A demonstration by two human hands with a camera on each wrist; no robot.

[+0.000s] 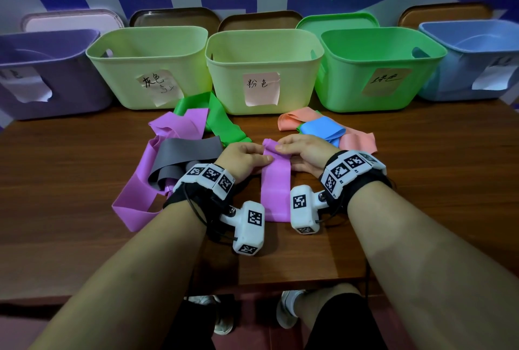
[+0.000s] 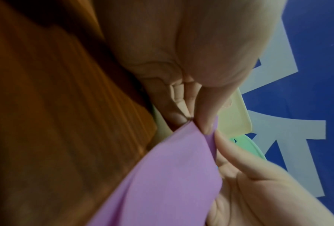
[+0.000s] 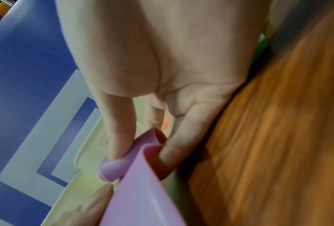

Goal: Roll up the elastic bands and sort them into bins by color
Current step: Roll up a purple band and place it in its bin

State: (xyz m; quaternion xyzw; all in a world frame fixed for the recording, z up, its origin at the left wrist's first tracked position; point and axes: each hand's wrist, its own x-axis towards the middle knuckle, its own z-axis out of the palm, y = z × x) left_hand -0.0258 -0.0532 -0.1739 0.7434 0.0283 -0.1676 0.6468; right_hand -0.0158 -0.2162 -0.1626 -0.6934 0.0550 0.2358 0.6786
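Note:
A purple elastic band (image 1: 275, 184) lies lengthwise on the wooden table (image 1: 421, 181), its far end curled into a small roll. My left hand (image 1: 247, 157) pinches that rolled end from the left, thumb on top. My right hand (image 1: 303, 150) pinches it from the right. The left wrist view shows the left hand (image 2: 198, 122) gripping the purple band (image 2: 171, 175). In the right wrist view the right hand (image 3: 142, 149) pinches the band's curled edge (image 3: 131, 166). Along the back stand the purple bin (image 1: 53, 77), two yellow-green bins (image 1: 151, 66) (image 1: 264, 69), a green bin (image 1: 376, 69) and a blue bin (image 1: 474, 60).
Loose bands lie behind and left of my hands: a long purple one (image 1: 137, 195), a grey one (image 1: 185, 153), a green one (image 1: 219, 119), a pink one (image 1: 356, 139) and a blue one (image 1: 323, 129). Lids (image 1: 174, 17) lean behind the bins.

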